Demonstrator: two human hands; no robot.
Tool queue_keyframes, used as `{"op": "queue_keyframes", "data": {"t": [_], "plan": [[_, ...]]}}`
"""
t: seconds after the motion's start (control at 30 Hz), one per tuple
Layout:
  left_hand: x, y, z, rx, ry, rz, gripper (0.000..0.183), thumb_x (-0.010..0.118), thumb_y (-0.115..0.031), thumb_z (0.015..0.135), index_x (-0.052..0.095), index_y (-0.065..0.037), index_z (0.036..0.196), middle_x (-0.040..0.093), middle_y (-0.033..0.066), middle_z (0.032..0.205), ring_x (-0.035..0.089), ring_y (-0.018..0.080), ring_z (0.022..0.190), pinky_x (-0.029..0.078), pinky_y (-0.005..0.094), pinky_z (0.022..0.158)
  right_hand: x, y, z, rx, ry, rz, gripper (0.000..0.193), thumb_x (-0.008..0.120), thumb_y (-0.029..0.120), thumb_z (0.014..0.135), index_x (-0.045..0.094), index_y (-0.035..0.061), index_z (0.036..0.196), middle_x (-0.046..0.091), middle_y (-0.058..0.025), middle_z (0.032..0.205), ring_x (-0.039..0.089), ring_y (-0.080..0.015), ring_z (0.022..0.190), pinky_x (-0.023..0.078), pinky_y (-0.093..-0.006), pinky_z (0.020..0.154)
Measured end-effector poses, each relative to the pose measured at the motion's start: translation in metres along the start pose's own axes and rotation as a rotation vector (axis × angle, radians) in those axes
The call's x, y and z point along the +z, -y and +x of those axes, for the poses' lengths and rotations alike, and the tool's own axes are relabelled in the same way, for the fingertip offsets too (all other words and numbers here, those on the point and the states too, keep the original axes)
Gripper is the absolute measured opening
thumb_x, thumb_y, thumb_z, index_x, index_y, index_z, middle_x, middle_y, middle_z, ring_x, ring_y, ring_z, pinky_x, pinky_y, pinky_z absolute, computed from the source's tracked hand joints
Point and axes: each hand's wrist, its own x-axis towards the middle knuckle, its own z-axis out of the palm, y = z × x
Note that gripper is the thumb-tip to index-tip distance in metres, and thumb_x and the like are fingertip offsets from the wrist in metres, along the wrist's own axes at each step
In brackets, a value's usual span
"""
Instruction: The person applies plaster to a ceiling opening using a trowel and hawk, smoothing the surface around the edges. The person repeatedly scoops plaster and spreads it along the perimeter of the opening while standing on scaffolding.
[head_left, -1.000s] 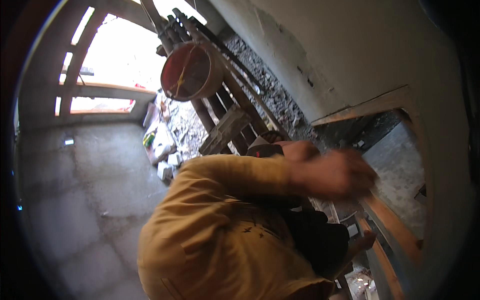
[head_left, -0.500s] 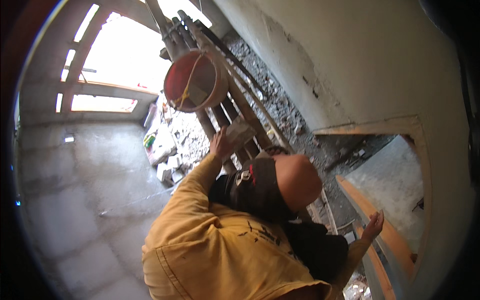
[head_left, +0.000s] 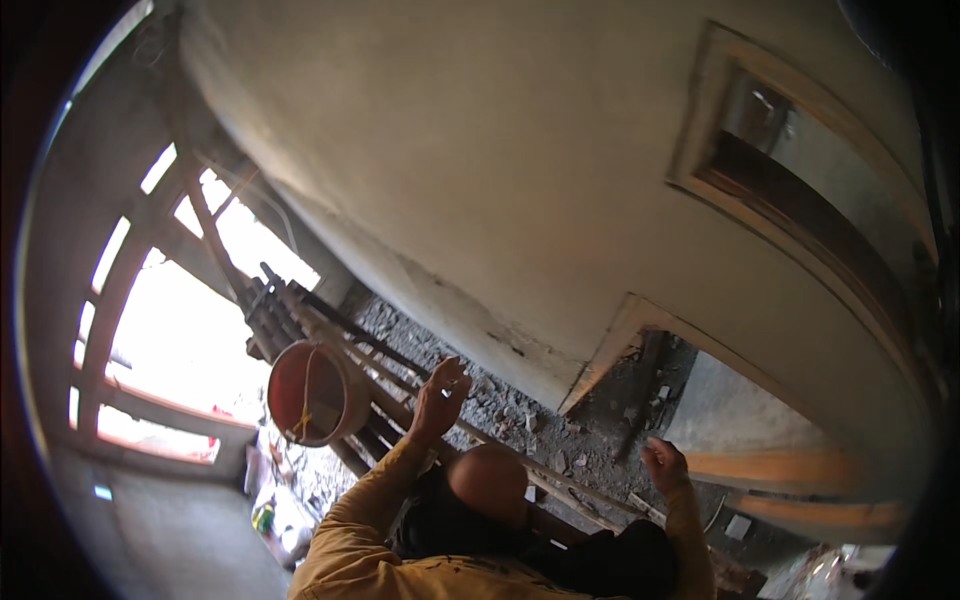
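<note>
My left hand (head_left: 440,402) is raised over the bamboo poles (head_left: 395,402), its fingers curved and apart, with nothing visible in it. Just left of it, a reddish bucket (head_left: 360,398) rests tilted on the poles. A rope handle (head_left: 309,385) with a yellow tie crosses its mouth, and a greyish piece shows inside. My right hand (head_left: 667,466) hangs in the air near the low wall opening, thumb and fingers loosely parted and empty. Between my yellow-sleeved arms is my bare knee (head_left: 488,482), with dark cloth around it.
A plastered wall (head_left: 480,200) rises ahead, with a framed window opening (head_left: 800,190) at upper right and a lower opening (head_left: 640,350) beside my right hand. Grey rubble (head_left: 520,410) covers the floor along the wall. Bright window gaps (head_left: 170,340) and sacks (head_left: 265,500) lie left.
The view has swung, bringing more wall into sight. My left hand has left the grey block it was touching, which no longer shows clearly. My right hand appears farther up and left.
</note>
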Motion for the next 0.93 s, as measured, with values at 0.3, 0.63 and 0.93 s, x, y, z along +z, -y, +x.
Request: {"op": "queue_keyframes", "data": {"t": [0.3,0.63,0.93], "plan": [[0.054,-0.135,0.024,0.492,0.471,-0.009,0.035,0.064,-0.021,0.090,0.058,-0.005,0.121,0.066,0.0136,0.110,0.066,0.0242,0.099,0.051,0.0352,0.085,-0.036,0.036,-0.025,-0.015,0.188,0.167,0.052,0.064,0.043,0.087,0.062,-0.0007,0.115,0.068,-0.0194,0.103,0.068,-0.0262,0.094,0.053,-0.0339,0.082],[-0.020,-0.323,-0.024,0.416,0.881,0.034,0.040,0.062,-0.037,0.090,0.061,-0.011,0.120,0.065,0.0123,0.113,0.067,0.0306,0.094,0.053,0.0393,0.079,-0.155,0.271,-0.072,0.138,0.604,-0.003,0.059,0.065,0.050,0.085,0.055,0.0060,0.122,0.068,-0.0084,0.090,0.064,-0.0171,0.074,0.049,-0.0288,0.070],[-0.225,-0.501,0.065,0.417,0.197,-0.304,0.016,0.048,-0.006,0.095,0.063,-0.005,0.100,0.065,0.0056,0.086,0.062,0.0138,0.079,0.051,0.0286,0.076,-0.391,0.520,-0.195,-0.437,-0.014,0.361,0.030,0.070,0.012,0.082,0.063,0.0009,0.109,0.064,-0.0106,0.109,0.062,-0.0188,0.099,0.051,-0.0322,0.086]]}}
